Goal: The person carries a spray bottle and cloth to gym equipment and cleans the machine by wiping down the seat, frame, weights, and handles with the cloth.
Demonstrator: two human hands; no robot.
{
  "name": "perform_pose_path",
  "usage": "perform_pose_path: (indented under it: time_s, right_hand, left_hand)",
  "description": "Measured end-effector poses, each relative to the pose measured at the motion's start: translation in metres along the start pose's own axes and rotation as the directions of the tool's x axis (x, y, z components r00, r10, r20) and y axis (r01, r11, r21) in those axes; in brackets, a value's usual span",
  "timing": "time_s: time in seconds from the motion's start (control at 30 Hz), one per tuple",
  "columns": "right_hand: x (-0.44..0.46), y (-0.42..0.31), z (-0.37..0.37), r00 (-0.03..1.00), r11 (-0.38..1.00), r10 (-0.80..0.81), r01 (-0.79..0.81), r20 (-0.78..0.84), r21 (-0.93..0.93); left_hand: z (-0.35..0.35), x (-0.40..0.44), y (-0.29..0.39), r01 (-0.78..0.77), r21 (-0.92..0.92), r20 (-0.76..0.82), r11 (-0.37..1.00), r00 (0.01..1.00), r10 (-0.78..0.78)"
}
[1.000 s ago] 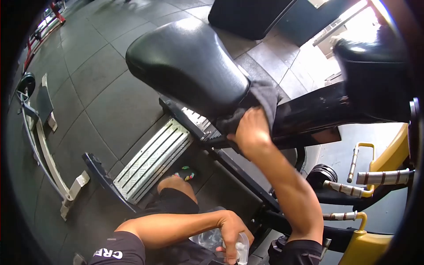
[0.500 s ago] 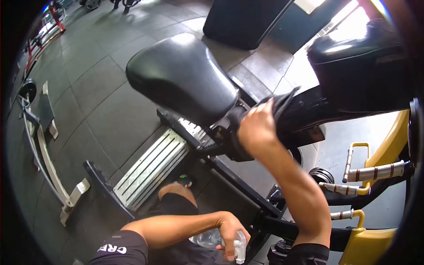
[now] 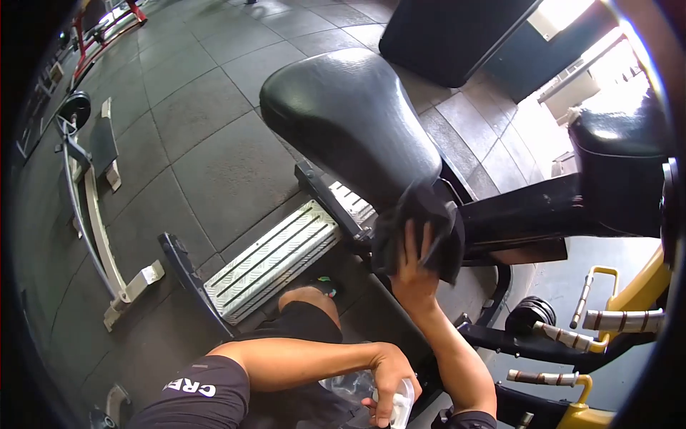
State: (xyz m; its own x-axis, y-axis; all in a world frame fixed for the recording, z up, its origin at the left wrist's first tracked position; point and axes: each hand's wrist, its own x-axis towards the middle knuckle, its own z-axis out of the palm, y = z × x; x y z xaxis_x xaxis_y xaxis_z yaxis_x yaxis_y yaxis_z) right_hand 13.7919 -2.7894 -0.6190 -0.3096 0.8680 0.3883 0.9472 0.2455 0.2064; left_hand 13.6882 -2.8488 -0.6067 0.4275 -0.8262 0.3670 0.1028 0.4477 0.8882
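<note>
A black padded seat [image 3: 357, 114] of a gym machine, wide at its far end and narrow at the near end, fills the upper middle of the head view. My right hand [image 3: 416, 275] presses a dark cloth [image 3: 432, 225] against the narrow end of this seat, fingers stretched over the fabric. Low in the view, my left hand [image 3: 389, 379] is closed around the white head of a clear spray bottle [image 3: 402, 409]. The bottle's see-through body [image 3: 350, 384] is partly hidden behind my forearm and wrist.
A ridged metal footplate [image 3: 275, 261] lies left of the seat, above my leg. At right are a black pad [image 3: 618, 157], a black beam [image 3: 522, 207], yellow-framed handles [image 3: 622, 318] and stacked weight plates [image 3: 530, 314]. A barbell rack [image 3: 93, 214] stands at left.
My right hand has turned and drawn the cloth down and left, onto the seat's narrow end. The view has shifted, moving the seat rightward. My left hand keeps the spray bottle.
</note>
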Motion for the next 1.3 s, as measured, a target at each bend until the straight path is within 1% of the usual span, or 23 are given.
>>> perform_pose_path:
  time_s: [0.07,0.1,0.13,0.2,0.23,0.3,0.33,0.4,0.43,0.47,0.5,0.53,0.63,0.7,0.83,0.93,0.97,1.07,1.13,1.17,1.2,1.27,1.3]
  right_hand:
    - [-0.015,0.025,0.051,1.000,0.939,-0.009,0.000,0.026,0.344]
    - [-0.026,0.027,0.081,1.000,0.940,-0.004,0.004,-0.001,0.341]
    - [-0.036,0.028,0.110,1.000,0.941,0.002,0.007,-0.027,0.339]
    - [-0.044,0.015,0.157,0.990,1.000,-0.021,0.020,-0.143,-0.008]
    - [-0.027,0.005,0.109,0.991,0.973,-0.066,0.038,-0.115,-0.228]
    - [0.009,0.004,0.062,0.996,0.989,-0.044,0.055,-0.083,0.136]
    - [0.017,0.004,0.056,0.997,0.949,-0.039,0.057,-0.064,0.311]
    - [-0.005,0.000,0.124,0.986,0.996,-0.086,0.083,0.146,0.022]
    - [0.000,-0.005,0.139,0.967,0.985,-0.086,0.118,0.241,-0.122]
    - [0.018,-0.012,0.161,0.986,0.995,-0.052,0.064,0.156,-0.077]
    - [0.061,-0.029,0.170,0.997,1.000,-0.008,0.009,0.070,-0.025]
    - [0.099,-0.043,0.178,0.999,0.999,0.041,-0.042,0.026,0.023]
    - [0.196,-0.077,0.190,0.988,0.984,0.128,-0.138,0.086,0.112]
    - [0.218,-0.082,0.198,0.974,0.976,0.153,-0.175,0.167,0.130]
    - [0.150,-0.063,0.200,0.916,0.973,0.146,-0.201,0.373,0.114]
    - [0.046,-0.031,0.156,0.843,0.986,0.126,-0.164,0.523,0.027]
    - [0.016,-0.020,0.128,0.898,0.994,0.105,-0.090,0.428,-0.056]
    - [-0.053,0.003,0.072,0.988,0.941,-0.048,0.093,0.144,-0.325]
    - [-0.042,0.013,0.060,0.989,0.999,0.034,-0.032,0.146,-0.016]
    - [-0.039,0.016,0.054,0.980,0.994,0.099,-0.106,0.170,0.035]
    - [-0.034,0.019,0.045,0.967,0.980,0.164,-0.182,0.193,0.082]
    - [0.015,0.009,0.031,0.936,0.957,0.287,-0.289,0.202,-0.019]
    - [0.012,0.012,0.029,0.976,0.974,0.201,-0.190,0.087,-0.125]
  left_hand:
    - [0.003,0.001,-0.002,-0.006,-0.029,0.085,1.000,0.996,0.009]
    - [0.004,0.002,0.002,-0.010,-0.099,0.121,0.995,0.992,0.022]
    - [0.005,0.005,0.001,-0.003,-0.097,0.105,0.995,0.994,0.014]
    - [0.007,0.007,-0.001,0.002,-0.089,0.061,0.996,0.998,0.004]
    - [0.009,0.006,0.002,0.004,-0.097,0.076,0.995,0.997,0.004]
    - [0.015,0.002,-0.027,-0.106,0.000,-0.116,0.994,0.988,0.106]
    - [0.013,0.002,-0.035,-0.098,0.019,-0.102,0.995,0.990,0.099]
    - [0.012,0.001,-0.041,-0.083,0.056,-0.074,0.995,0.994,0.087]
    - [0.013,0.002,-0.025,-0.078,0.019,0.013,0.997,0.997,0.077]
    - [0.013,0.001,-0.012,-0.060,-0.015,0.097,0.998,0.993,0.061]
    - [0.019,-0.006,-0.005,0.111,-0.042,0.001,0.993,0.994,-0.112]
    - [0.023,-0.008,0.000,0.203,-0.049,-0.033,0.978,0.978,-0.204]
    - [0.026,-0.004,-0.005,0.236,-0.046,-0.059,0.971,0.969,-0.238]
    - [0.024,-0.003,-0.012,0.267,-0.049,-0.026,0.963,0.963,-0.268]
    - [0.022,0.009,-0.024,0.273,-0.022,0.033,0.962,0.962,-0.273]
    - [0.019,0.019,-0.021,0.322,0.175,0.092,0.930,0.936,-0.341]
    - [0.027,0.010,-0.015,0.352,0.133,-0.086,0.926,0.935,-0.343]
    - [0.016,-0.001,-0.008,0.260,-0.096,-0.034,0.961,0.964,-0.264]
    - [0.020,0.003,-0.017,0.319,0.016,-0.085,0.948,0.945,-0.316]
    - [0.022,0.012,-0.026,0.346,0.065,-0.089,0.936,0.936,-0.340]
    - [0.017,0.022,-0.035,0.399,0.053,-0.044,0.916,0.917,-0.397]
    - [0.018,0.024,-0.018,0.473,0.041,-0.090,0.880,0.879,-0.469]
    - [0.017,0.026,-0.021,0.468,0.051,-0.098,0.882,0.882,-0.462]
